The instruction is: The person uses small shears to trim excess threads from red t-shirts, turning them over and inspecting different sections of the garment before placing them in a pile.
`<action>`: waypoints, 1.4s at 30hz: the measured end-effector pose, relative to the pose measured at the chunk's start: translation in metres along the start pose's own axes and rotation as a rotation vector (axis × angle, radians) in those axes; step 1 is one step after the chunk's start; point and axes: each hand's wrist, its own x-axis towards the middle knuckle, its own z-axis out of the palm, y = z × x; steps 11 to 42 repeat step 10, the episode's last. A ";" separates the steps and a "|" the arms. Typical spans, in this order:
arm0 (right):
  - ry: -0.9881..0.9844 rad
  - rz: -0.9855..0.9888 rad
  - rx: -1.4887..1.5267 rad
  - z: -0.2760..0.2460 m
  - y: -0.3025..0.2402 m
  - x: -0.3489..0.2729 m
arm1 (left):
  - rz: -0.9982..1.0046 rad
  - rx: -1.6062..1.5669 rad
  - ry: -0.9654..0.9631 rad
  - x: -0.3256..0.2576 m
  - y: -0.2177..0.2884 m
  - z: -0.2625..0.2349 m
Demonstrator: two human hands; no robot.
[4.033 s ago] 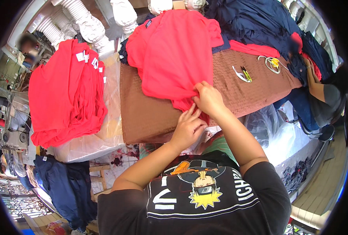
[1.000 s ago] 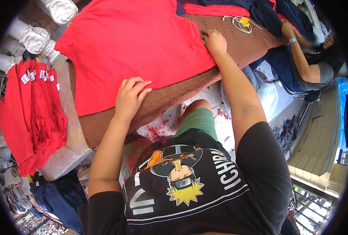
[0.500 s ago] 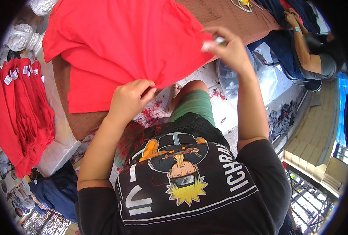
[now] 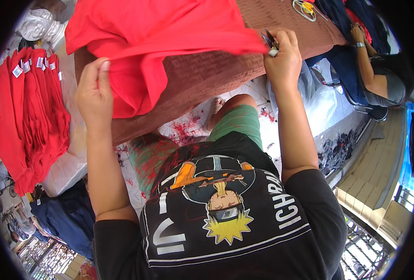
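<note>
A red garment (image 4: 179,23) is spread over the brown-covered table (image 4: 211,77), its near edge lifted and blurred along part of its length. My left hand (image 4: 95,95) is closed, pinching that edge between thumb and fingers at the garment's left side. Held in my closed right hand (image 4: 284,60) is a small pair of thread snips (image 4: 269,42), dark blades pointing up and away. The garment's right end meets the fingers of this hand; how they grip it is partly hidden.
To the left, a stack of red garments (image 4: 29,116) with white tags hangs over a plastic-wrapped surface, above dark blue cloth (image 4: 64,219). A yellow-and-white cord (image 4: 305,9) lies at the table's far right. Beyond, a co-worker's hand (image 4: 357,32) handles dark cloth. Red thread scraps (image 4: 186,130) litter the floor.
My left hand has moved left and away from me, and the garment's near edge is raised, baring more brown cover. My right hand has shifted slightly right.
</note>
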 end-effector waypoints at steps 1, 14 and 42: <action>-0.001 -0.045 0.002 0.001 -0.002 -0.002 | -0.059 0.069 0.010 -0.007 -0.022 -0.005; -0.359 -0.169 0.461 -0.026 -0.091 0.000 | -0.139 -0.355 -0.003 -0.003 0.020 0.012; -0.359 -0.169 0.461 -0.026 -0.091 0.000 | -0.139 -0.355 -0.003 -0.003 0.020 0.012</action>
